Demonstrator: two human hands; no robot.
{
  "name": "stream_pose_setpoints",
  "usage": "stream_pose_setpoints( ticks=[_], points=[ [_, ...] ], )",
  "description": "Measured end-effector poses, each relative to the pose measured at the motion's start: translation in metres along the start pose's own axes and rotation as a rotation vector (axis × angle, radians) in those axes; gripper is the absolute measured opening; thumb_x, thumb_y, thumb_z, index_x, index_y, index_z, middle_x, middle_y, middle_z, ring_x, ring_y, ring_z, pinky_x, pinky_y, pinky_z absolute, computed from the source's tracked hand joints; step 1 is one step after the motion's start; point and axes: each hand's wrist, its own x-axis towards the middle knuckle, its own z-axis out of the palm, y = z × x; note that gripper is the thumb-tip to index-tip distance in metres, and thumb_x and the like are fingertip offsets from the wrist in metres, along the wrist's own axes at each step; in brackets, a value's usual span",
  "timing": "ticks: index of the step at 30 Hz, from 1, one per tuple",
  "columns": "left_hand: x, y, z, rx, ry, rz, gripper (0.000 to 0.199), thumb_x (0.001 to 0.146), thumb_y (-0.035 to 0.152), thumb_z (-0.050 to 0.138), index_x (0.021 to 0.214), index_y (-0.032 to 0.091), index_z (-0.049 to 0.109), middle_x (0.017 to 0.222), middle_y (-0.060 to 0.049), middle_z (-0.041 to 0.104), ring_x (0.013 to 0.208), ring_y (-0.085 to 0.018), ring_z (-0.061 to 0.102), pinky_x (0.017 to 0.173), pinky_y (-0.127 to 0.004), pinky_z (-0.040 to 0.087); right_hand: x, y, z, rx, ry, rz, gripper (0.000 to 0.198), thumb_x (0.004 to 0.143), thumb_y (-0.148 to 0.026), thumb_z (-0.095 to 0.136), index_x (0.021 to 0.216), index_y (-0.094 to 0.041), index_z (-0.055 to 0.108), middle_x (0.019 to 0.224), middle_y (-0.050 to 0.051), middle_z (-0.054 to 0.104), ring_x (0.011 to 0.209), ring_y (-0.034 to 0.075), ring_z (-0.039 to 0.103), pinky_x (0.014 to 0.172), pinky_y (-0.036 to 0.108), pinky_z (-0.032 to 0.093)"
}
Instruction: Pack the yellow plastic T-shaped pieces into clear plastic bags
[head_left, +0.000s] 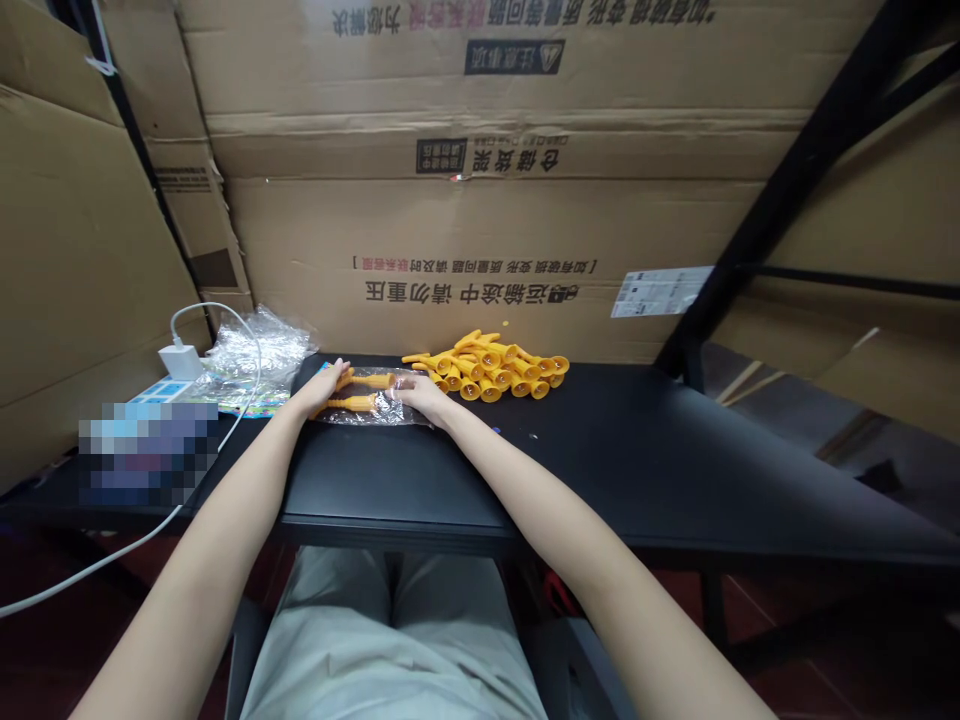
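A clear plastic bag (375,408) lies flat on the black table (615,450), with two or three orange plastic hand-shaped toys (358,402) inside it. My left hand (324,386) rests on the bag's left end, fingers laid over the toys. At the bag's right end my right hand (424,396) presses down on the plastic. A pile of several loose orange toys (491,368) sits just right of my right hand, at the table's far edge.
A heap of empty clear bags (251,352) lies at the far left, next to a white charger (180,360) on a power strip with a white cable (112,560) trailing off the table. Cardboard boxes (480,200) wall the back. A black shelf post (787,190) rises at right.
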Motion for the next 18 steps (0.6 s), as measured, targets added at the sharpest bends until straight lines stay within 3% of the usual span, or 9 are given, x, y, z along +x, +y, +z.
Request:
stream_pose_setpoints(
  ticks=[6,11,18],
  points=[
    [0.006,-0.009,-0.002,-0.224,0.032,-0.03,0.059,0.096,0.043,0.013,0.136,0.012,0.044,0.139,-0.01,0.045,0.13,-0.017,0.041,0.109,-0.03,0.031,0.002,0.004,-0.001,-0.009,-0.038,0.054,0.017,0.068,-0.016,0.071,0.085,-0.013,0.071,0.084,0.006,0.071,0.076,0.016,0.065,0.082,0.032,0.049],
    [0.01,-0.013,-0.003,-0.381,0.09,-0.018,0.058,0.095,0.044,0.022,0.13,0.007,0.05,0.133,-0.017,0.051,0.126,-0.021,0.045,0.109,-0.034,0.031,0.009,0.009,0.003,0.047,-0.11,0.01,0.025,0.067,-0.02,0.074,0.09,-0.01,0.071,0.094,0.008,0.071,0.091,0.018,0.064,0.094,0.033,0.045],
    [0.007,-0.01,-0.003,-0.398,0.113,0.021,0.055,0.094,0.042,0.026,0.123,0.007,0.056,0.133,-0.017,0.051,0.123,-0.022,0.049,0.106,-0.034,0.035,0.004,0.004,0.003,0.105,-0.109,0.042,0.013,0.07,-0.012,0.07,0.083,-0.013,0.07,0.083,0.006,0.071,0.081,0.015,0.066,0.085,0.032,0.05]
  ],
)
